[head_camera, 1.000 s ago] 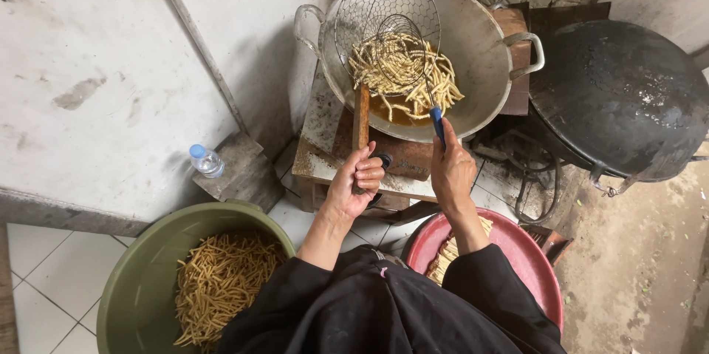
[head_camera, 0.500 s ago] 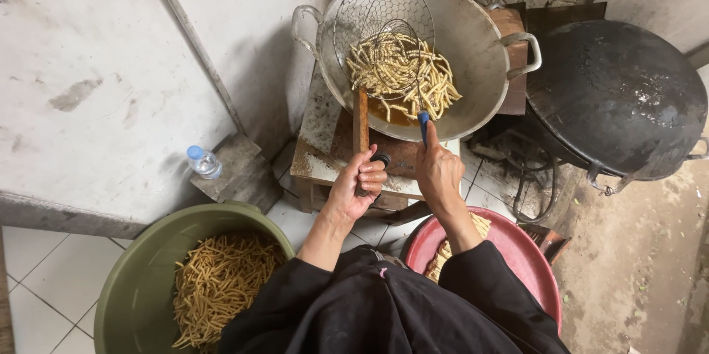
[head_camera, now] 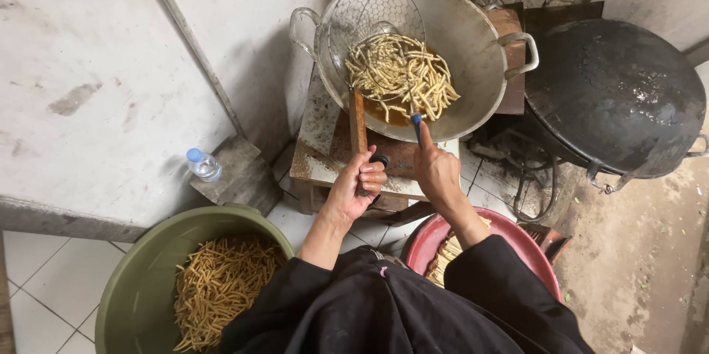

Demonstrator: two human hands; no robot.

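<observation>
Nearest the camera, black sleeves fill the lower edge. At their left stands a green tub [head_camera: 129, 287] heaped with pale fried sticks. At their right a red basin [head_camera: 517, 239] holds a few more, its rim partly hidden under the right forearm.

Between the two tubs a narrow strip of tiled floor [head_camera: 33, 287] runs toward a low stand [head_camera: 317, 154]. Above it the left hand [head_camera: 354, 190] has its fingers wrapped tight around the wooden handle [head_camera: 357, 121] of a wire skimmer [head_camera: 377, 18]. Just beside it, the right hand [head_camera: 436, 169] is closed on a blue-handled tool [head_camera: 417, 126], forefinger laid along it.

Both tools reach over the near rim of the metal wok [head_camera: 480, 66], where sticks [head_camera: 402, 73] lie in brown oil.

A small bottle [head_camera: 203, 164] stands on a block by the left wall. A black wok [head_camera: 620, 95] sits close at the right, leaving little gap.
</observation>
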